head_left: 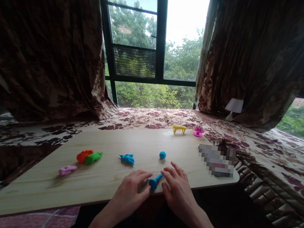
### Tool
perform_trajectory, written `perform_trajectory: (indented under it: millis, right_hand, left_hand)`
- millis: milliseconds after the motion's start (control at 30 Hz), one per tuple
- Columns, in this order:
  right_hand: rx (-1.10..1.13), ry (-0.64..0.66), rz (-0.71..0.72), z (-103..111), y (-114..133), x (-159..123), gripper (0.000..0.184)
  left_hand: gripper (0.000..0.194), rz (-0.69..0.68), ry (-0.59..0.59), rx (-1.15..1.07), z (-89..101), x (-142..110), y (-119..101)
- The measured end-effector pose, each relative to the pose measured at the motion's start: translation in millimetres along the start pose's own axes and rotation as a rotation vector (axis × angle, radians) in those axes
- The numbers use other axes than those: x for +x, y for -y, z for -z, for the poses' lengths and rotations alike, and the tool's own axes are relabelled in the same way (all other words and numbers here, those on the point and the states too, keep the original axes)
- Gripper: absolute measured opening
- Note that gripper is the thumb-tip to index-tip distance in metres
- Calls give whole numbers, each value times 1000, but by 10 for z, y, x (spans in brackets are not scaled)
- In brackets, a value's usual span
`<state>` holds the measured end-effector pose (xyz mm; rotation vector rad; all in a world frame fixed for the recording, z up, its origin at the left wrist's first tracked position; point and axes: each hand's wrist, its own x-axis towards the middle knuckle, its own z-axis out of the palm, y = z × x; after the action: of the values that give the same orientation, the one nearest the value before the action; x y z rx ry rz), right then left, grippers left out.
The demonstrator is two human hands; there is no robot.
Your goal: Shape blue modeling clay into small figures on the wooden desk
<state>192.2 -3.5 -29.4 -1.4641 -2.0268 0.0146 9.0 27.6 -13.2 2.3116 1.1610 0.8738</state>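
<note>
A blue clay piece with a round flat base and a thin stem [153,182] lies tilted near the table's front edge, between my hands. My left hand [131,188] is at its left, thumb and fingers apart beside the round base; whether they touch it I cannot tell. On the other side, my right hand [178,188] has its fingers spread, with a fingertip at the upper end of the stem. A blue clay ball [162,155] rests just beyond them. Farther left is a blue lumpy clay figure [127,159].
Orange [84,155], green [93,158] and pink [67,170] clay pieces sit on the left of the wooden table [98,181]. At the far edge stand a yellow legged figure [179,129] and a pink stand [198,131]. A blurred-out item [215,161] lies right; a small lamp [234,106] stands behind.
</note>
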Motion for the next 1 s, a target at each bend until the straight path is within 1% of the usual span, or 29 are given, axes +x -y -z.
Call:
perform_trajectory:
  millis: [100, 167, 267, 367, 433, 533, 633, 767, 933, 1000]
  right_hand:
    - [16, 1, 8, -59, -90, 39, 36]
    - [19, -22, -1, -84, -101, 84, 34]
    - [26, -61, -17, -57, -89, 140, 20]
    - [58, -84, 5, -1, -87, 152, 12]
    - [91, -89, 19, 12, -90, 142, 10]
    - [119, -78, 21, -10, -86, 122, 9]
    - [128, -74, 18, -34, -76, 103, 9]
    - [130, -66, 21, -21, -81, 87, 14]
    - [122, -24, 21, 8, -93, 80, 13]
    - [108, -27, 19, 13, -69, 74, 16]
  left_hand:
    - [33, 4, -7, 55, -38, -9, -46]
    - [35, 18, -37, 96, -75, -7, -65]
    - [29, 30, -83, 107, -110, 4, -71]
    - [29, 20, -102, 20, -98, 5, -61]
    - [32, 10, -106, -21, -76, -6, -55]
    - [33, 16, -88, 0, -60, -31, -49]
    - [31, 25, -97, 33, -84, -46, -22]
    - [28, 29, -126, 23, -129, -43, 48]
    - [28, 5, -92, 69, -119, -30, 72]
    - [27, -3, -79, 89, -107, -28, 54]
